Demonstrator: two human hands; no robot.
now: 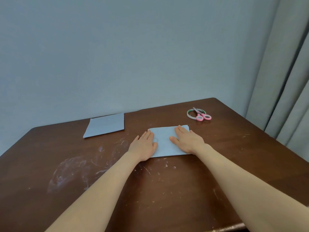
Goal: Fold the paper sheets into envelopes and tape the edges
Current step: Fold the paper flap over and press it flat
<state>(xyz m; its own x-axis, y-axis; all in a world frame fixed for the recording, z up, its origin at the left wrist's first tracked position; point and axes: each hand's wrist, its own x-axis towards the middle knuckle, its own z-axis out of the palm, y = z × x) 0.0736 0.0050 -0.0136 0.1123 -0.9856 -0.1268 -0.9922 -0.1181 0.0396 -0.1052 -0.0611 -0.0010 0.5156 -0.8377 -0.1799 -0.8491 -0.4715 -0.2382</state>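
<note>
Two pale blue papers lie on the scratched brown table (83, 164) in front of you. At the far left, near the back edge, is the spare paper (104, 125), lying flat and well apart from both your hands; you cannot tell whether it is one sheet or a thin stack.

Nearer the middle, your left hand (143, 145) lies palm down, fingers straight and together. It presses on the left edge of the folded sheet (164, 143) and covers the sheet's near left corner. The folded sheet lies flat on the table between and beneath your two hands, with a bare strip showing in the gap between them.

Your right hand (187, 139) lies palm down on the sheet's right half, fingers straight and reaching its far edge, thumb spread toward the middle. Neither hand grasps anything; both only press flat.

Farther right and back, clear of the sheet, a tape roll (189, 116) lies flat, and pink-handled scissors (202, 115) rest across it. A grey curtain (284, 81) hangs at the far right.
</note>
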